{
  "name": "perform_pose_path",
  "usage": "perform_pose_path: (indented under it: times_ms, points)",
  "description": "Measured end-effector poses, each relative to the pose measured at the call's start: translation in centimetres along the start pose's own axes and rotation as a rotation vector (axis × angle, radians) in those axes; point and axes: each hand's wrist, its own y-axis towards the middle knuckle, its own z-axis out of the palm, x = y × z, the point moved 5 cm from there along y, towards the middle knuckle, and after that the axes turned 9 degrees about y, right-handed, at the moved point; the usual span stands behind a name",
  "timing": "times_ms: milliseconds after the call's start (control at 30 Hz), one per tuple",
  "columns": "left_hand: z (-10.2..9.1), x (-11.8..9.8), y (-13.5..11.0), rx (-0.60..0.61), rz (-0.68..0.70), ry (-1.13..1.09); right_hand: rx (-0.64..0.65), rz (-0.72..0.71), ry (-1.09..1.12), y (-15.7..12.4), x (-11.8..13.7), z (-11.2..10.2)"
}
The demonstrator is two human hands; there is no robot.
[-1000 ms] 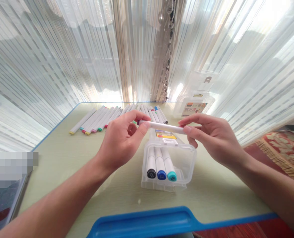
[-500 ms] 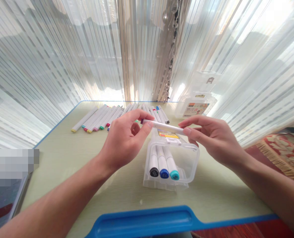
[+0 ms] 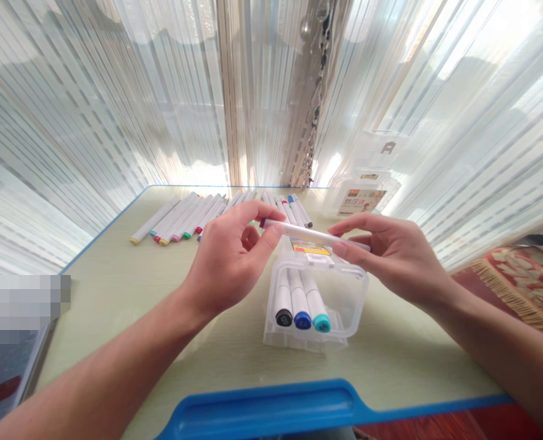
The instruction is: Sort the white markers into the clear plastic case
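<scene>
I hold a white marker (image 3: 306, 233) level above the table, one end in each hand. My left hand (image 3: 232, 256) pinches its left end between thumb and fingers; a dark red cap shows there. My right hand (image 3: 393, 253) grips its right end with thumb and fingertips. Just below stands a clear plastic case (image 3: 345, 302), open towards me, with three markers inside: black (image 3: 283, 305), blue (image 3: 300, 307) and teal (image 3: 320, 311) caps face me.
A row of several white markers (image 3: 193, 217) with coloured caps lies at the back of the pale green table (image 3: 129, 287). Another clear case (image 3: 361, 198) stands at the back right by the curtain. A blue tray edge (image 3: 262, 409) runs along the near side.
My right hand's fingers have slid a little along the marker, which now tilts slightly down to the right. The view has barely shifted.
</scene>
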Motion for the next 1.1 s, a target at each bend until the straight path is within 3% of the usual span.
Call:
perform_pose_path:
  times_ms: [1100]
  points:
    - [0.04, -0.76, -0.16, -0.025, 0.039, 0.017, 0.006, -0.033, -0.066, -0.07, -0.14, -0.45]
